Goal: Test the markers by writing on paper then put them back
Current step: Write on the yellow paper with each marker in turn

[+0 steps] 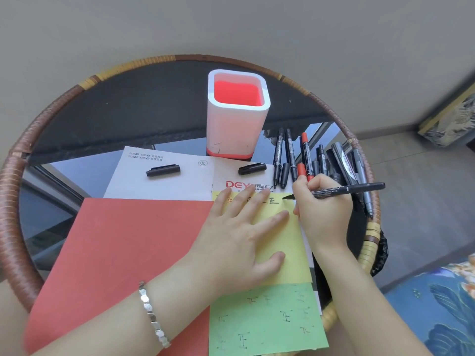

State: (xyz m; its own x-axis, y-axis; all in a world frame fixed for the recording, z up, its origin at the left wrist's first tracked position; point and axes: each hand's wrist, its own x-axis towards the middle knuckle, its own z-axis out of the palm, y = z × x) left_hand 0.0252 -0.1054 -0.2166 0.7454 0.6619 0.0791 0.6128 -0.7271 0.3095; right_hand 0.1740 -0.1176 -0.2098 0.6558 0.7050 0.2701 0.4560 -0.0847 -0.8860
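My right hand (322, 211) grips a black marker (352, 189), its tip touching the top right of a yellow paper (285, 242) beside written characters. My left hand (239, 237) lies flat, fingers spread, pressing that yellow paper down. Two black caps (163, 170) (252, 168) lie on a white sheet (164, 186) behind. A pile of black and red markers (305, 160) lies to the right of a white holder with a red inside (237, 114), which stands upright with nothing visible in it.
A red paper (123, 253) covers the left of the round glass table, whose woven rim (15, 201) circles everything. A green paper (264, 319) with marks lies nearest me. Floor and a patterned blue cushion (442, 309) are at right.
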